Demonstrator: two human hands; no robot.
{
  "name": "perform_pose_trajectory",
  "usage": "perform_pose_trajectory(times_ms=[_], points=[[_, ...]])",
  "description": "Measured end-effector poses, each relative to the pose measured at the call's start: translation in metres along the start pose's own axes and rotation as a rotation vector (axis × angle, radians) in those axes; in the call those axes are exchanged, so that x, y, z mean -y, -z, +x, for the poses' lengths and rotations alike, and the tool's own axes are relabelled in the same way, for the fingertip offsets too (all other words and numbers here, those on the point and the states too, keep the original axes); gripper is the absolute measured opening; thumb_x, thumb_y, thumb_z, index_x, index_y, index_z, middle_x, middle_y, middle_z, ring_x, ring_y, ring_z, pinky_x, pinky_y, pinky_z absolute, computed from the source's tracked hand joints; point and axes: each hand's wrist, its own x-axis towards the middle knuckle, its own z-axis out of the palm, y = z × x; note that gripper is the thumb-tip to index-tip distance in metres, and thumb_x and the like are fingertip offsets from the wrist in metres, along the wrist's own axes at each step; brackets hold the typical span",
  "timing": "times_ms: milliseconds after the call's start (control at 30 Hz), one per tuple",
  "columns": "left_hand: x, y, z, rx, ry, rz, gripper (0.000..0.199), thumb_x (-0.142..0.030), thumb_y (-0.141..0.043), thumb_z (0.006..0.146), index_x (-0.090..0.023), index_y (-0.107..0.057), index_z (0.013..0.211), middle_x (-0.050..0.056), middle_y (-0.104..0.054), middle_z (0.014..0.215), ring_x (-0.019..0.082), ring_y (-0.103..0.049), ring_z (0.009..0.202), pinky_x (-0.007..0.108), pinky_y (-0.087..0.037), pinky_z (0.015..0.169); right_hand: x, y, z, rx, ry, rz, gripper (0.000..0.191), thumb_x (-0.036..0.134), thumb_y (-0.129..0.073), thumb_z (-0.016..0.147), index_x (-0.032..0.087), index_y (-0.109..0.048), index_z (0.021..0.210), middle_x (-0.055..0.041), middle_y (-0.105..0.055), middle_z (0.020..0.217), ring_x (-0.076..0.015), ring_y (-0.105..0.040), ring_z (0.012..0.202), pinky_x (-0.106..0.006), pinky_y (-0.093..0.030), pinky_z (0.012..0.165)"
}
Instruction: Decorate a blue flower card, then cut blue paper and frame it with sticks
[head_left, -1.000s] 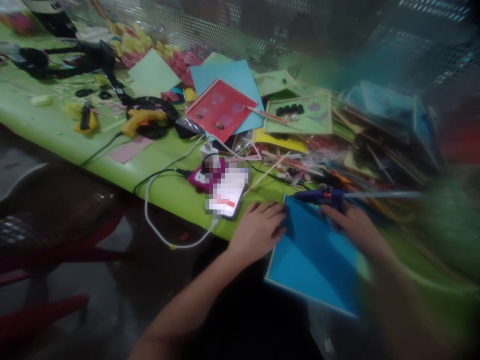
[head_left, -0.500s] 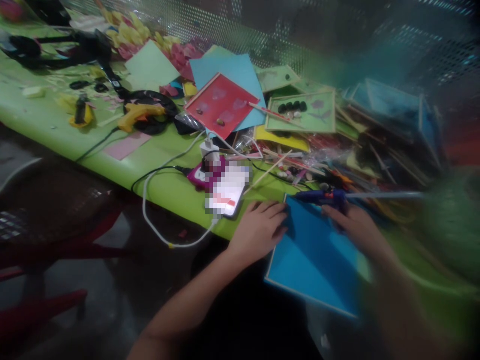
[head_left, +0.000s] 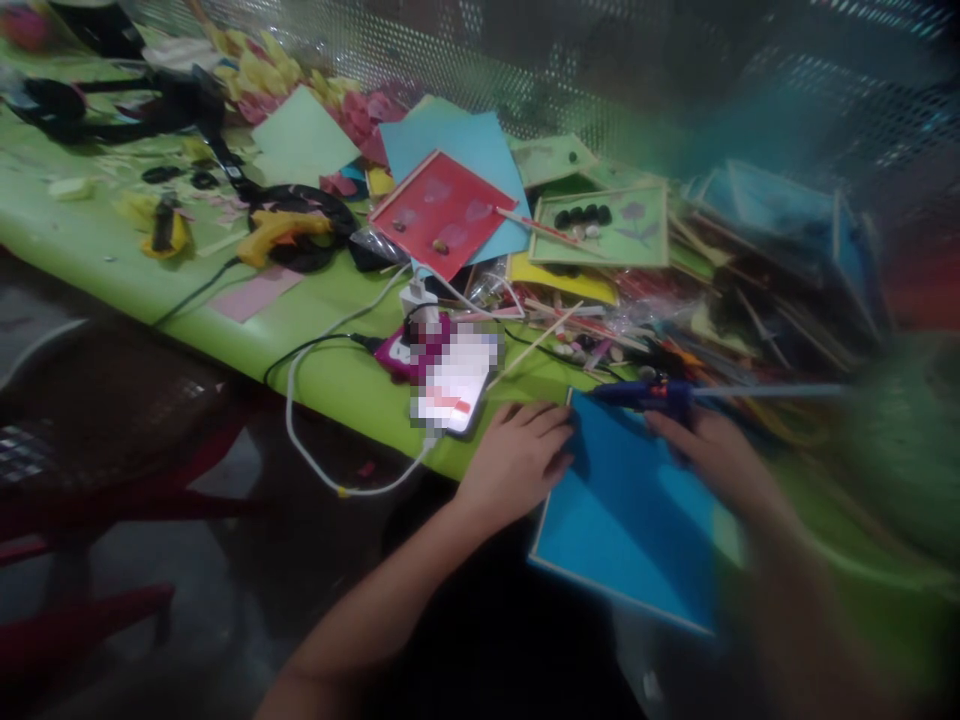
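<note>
A blue card sheet (head_left: 630, 510) with thin wooden strips along its left and bottom edges lies tilted at the table's front edge. Over its upper left edge curl the fingers of my left hand (head_left: 517, 455), closed on the card. My right hand (head_left: 709, 445) is wrapped round a dark blue glue gun (head_left: 664, 395), with a long pale glue stick (head_left: 772, 390) jutting from its back. The gun's nozzle points left, close to the card's top left corner. Whether the tip touches the strip is too blurred to tell.
Left of my hands a phone (head_left: 454, 385) lies charging beside a magenta power block (head_left: 397, 350). Behind are a red framed card (head_left: 450, 215), a green framed card (head_left: 637, 225) and loose sticks. A yellow glue gun (head_left: 289, 230) rests farther left. A red chair (head_left: 97, 610) stands below.
Both hands, the glue gun and the blue card stay almost where they were. The view has barely shifted.
</note>
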Motion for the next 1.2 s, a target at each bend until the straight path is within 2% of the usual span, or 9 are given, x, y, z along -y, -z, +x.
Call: perform_pose_trajectory(times_ms=[133, 300, 500, 667, 767, 1000, 1100, 1200], points=[[0.001, -0.001, 0.0, -0.008, -0.005, 0.002, 0.03, -0.035, -0.06, 0.104, -0.023, -0.069, 0.13, 0.004, -0.065, 0.148, 0.026, -0.06, 0.135, 0.048, -0.045, 0.109, -0.002, 0.001, -0.001, 0.002, 0.002, 0.007, 0.056, 0.08, -0.059, 0.081, 0.024, -0.064, 0.075, 0.0012, -0.056, 0.049, -0.0176, -0.052, 0.048, -0.032, -0.038, 0.05], [0.0, -0.001, 0.0, 0.004, 0.001, 0.008, 0.031, -0.035, -0.059, 0.104, -0.023, -0.068, 0.131, 0.004, -0.065, 0.149, 0.026, -0.06, 0.134, 0.048, -0.045, 0.11, -0.005, -0.005, 0.005, 0.023, 0.023, 0.004, 0.058, 0.081, -0.058, 0.081, 0.025, -0.06, 0.069, -0.0017, -0.062, 0.055, -0.0214, -0.06, 0.054, -0.035, -0.044, 0.058], [0.0, 0.0, -0.001, 0.014, 0.011, -0.01, 0.031, -0.034, -0.057, 0.105, -0.022, -0.069, 0.131, 0.004, -0.064, 0.15, 0.026, -0.059, 0.135, 0.05, -0.044, 0.111, -0.011, -0.003, 0.007, 0.046, -0.005, 0.03, 0.059, 0.082, -0.062, 0.079, 0.024, -0.067, 0.072, -0.0053, -0.07, 0.063, -0.0253, -0.066, 0.063, -0.038, -0.05, 0.065], [0.001, -0.001, -0.001, 0.018, 0.01, 0.0, 0.032, -0.034, -0.057, 0.105, -0.023, -0.068, 0.133, 0.003, -0.063, 0.151, 0.025, -0.059, 0.136, 0.05, -0.044, 0.111, -0.003, 0.0, -0.001, 0.017, -0.03, 0.205, 0.063, 0.084, -0.071, 0.07, 0.022, -0.074, 0.08, -0.0027, -0.061, 0.055, -0.0202, -0.057, 0.054, -0.034, -0.046, 0.052], [0.0, 0.0, 0.0, 0.017, 0.01, 0.006, 0.031, -0.034, -0.057, 0.105, -0.022, -0.068, 0.132, 0.003, -0.064, 0.15, 0.025, -0.059, 0.135, 0.05, -0.044, 0.112, 0.0, -0.001, -0.003, 0.028, -0.037, 0.277, 0.064, 0.085, -0.073, 0.068, 0.022, -0.074, 0.077, -0.0014, -0.057, 0.052, -0.0176, -0.053, 0.052, -0.032, -0.044, 0.05], [0.0, 0.001, -0.001, 0.009, -0.008, 0.019, 0.03, -0.033, -0.057, 0.105, -0.021, -0.069, 0.13, 0.005, -0.066, 0.148, 0.026, -0.06, 0.133, 0.047, -0.045, 0.108, -0.008, -0.006, 0.001, 0.051, -0.036, 0.294, 0.064, 0.084, -0.072, 0.071, 0.02, -0.073, 0.079, -0.0032, -0.061, 0.057, -0.022, -0.061, 0.062, -0.032, -0.044, 0.055], [0.0, 0.0, -0.001, 0.005, -0.011, 0.021, 0.03, -0.034, -0.057, 0.105, -0.022, -0.068, 0.131, 0.005, -0.066, 0.148, 0.026, -0.059, 0.135, 0.047, -0.044, 0.109, -0.008, -0.007, 0.002, 0.051, -0.027, 0.214, 0.063, 0.083, -0.068, 0.077, 0.02, -0.072, 0.075, -0.002, -0.058, 0.055, -0.0198, -0.058, 0.057, -0.032, -0.041, 0.054], [0.0, 0.0, -0.001, 0.005, -0.009, 0.02, 0.03, -0.034, -0.057, 0.106, -0.022, -0.068, 0.131, 0.004, -0.065, 0.148, 0.025, -0.058, 0.135, 0.047, -0.043, 0.11, -0.003, -0.007, 0.002, 0.049, 0.001, 0.172, 0.062, 0.082, -0.064, 0.08, 0.02, -0.073, 0.081, -0.0003, -0.056, 0.052, -0.0191, -0.056, 0.054, -0.032, -0.04, 0.053]])
